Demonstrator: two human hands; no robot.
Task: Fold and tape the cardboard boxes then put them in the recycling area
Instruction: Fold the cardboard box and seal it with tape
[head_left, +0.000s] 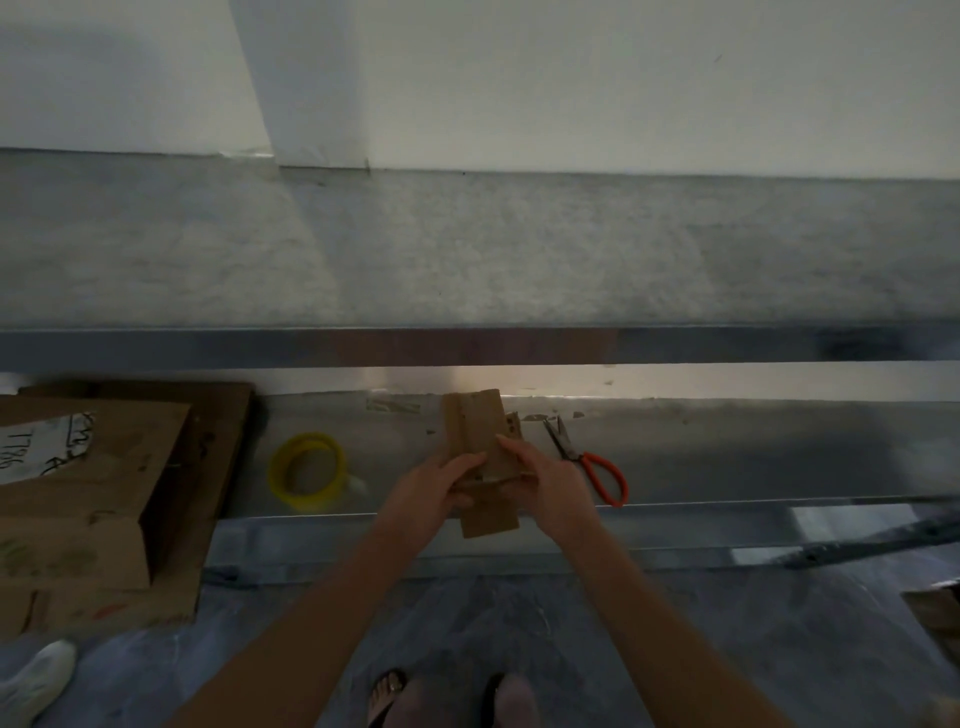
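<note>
Pinching small folded brown cardboard piece (480, 447) with left hand (434, 491) and right hand (545, 483). Could spring open if loosened: untaped, yellow tape roll (306, 470) apart, lower left.

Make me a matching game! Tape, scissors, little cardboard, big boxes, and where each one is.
1 tape roll
2 scissors
3 small cardboard
4 big boxes

A at the far left
B held by the left hand and right hand
C just right of the hands
D between the big boxes and the hands

Pairs: 1-D, 2-C, 3-B, 4-A
</note>
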